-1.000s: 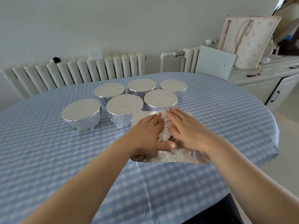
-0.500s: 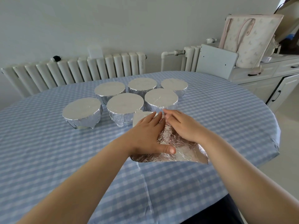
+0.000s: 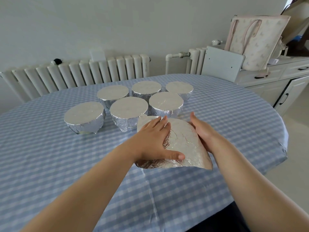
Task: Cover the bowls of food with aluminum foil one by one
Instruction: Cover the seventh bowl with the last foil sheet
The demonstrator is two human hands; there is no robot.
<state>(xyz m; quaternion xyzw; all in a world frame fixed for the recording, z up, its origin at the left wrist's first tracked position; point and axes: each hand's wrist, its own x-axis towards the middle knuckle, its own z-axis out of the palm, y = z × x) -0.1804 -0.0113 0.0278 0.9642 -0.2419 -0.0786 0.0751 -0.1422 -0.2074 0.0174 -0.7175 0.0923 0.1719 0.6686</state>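
- Two hands work at one foil sheet point(image 3: 184, 144) in the middle of the frame, draped over a bowl that is itself hidden beneath it.
- Left hand point(image 3: 153, 139) lies flat on top of the sheet, fingers straight and pointing toward the upper right, thumb stretched along the near lower edge; it presses, not grips.
- Right hand point(image 3: 203, 131) stands on edge against the sheet's right side, palm inward, fingers straight, pushing the foil down the side.
- Near right corner of the sheet sticks out loose and unfolded, just above the desk point(image 3: 50, 164).
- Six foil-covered bowls stand close behind the hands, toward the upper left and centre: a front row of three, point(image 3: 84, 117), point(image 3: 128, 109) and point(image 3: 166, 104), and a back row of three, point(image 3: 112, 93), point(image 3: 146, 87) and point(image 3: 179, 88).
- Nearest of them, the middle and right bowls of the front row, sit just beyond the left fingertips, almost touching the sheet's far edge.
- Desk carries a blue-and-white checked cloth with a crease running down toward the lower centre.
- Radiator point(image 3: 83, 76) lines the wall across the upper left.
- Pale tote bag point(image 3: 257, 42) leans on a white cabinet point(image 3: 284, 84) at the upper right.
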